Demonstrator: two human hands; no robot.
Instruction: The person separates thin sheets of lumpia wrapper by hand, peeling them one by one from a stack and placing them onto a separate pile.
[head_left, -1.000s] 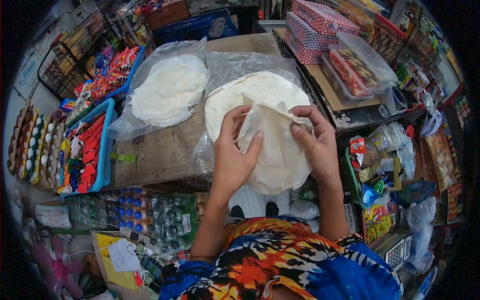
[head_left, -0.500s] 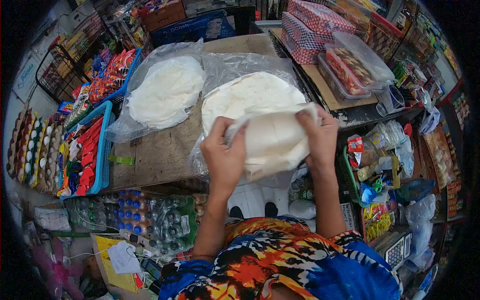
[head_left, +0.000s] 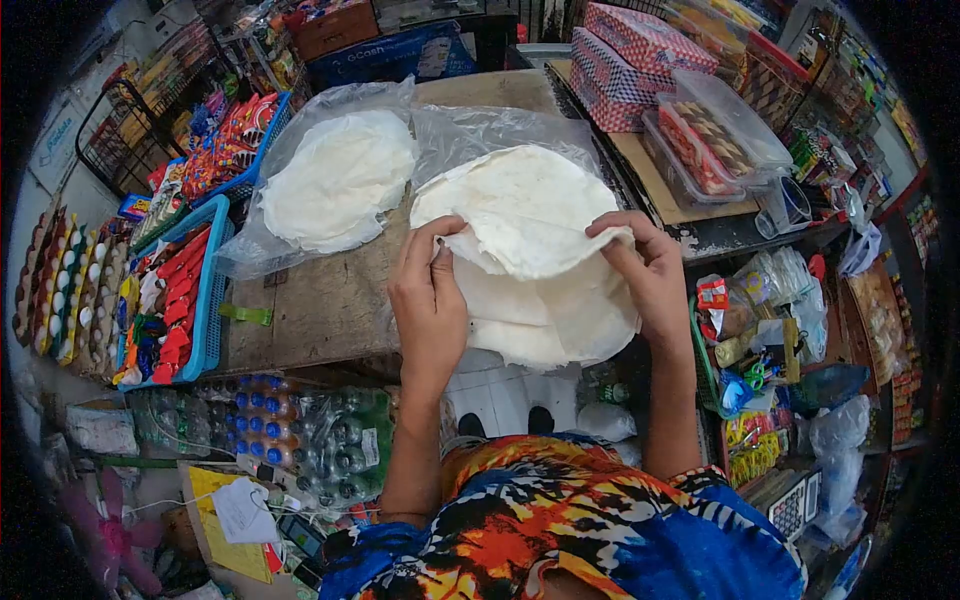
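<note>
My left hand (head_left: 428, 300) pinches the left edge of a thin white round wrapper sheet (head_left: 545, 305), and my right hand (head_left: 650, 272) grips its right edge. The sheet hangs between both hands over the table's front edge. Behind it lies a stack of the same white sheets (head_left: 520, 195) on clear plastic. A second stack of sheets (head_left: 335, 180) sits in a plastic bag to the left on the wooden table (head_left: 320, 300).
Blue baskets of packaged snacks (head_left: 175, 300) line the left. Checkered boxes (head_left: 625, 55) and clear containers of biscuits (head_left: 715, 135) stand at the right. Bottles in plastic wrap (head_left: 300, 430) lie below the table edge. Shelves of small goods (head_left: 770, 340) crowd the right side.
Both hands lifted a sheet off the stack, raised it, then lowered it. It now hangs spread wider between my hands, with my left hand shifted left.
</note>
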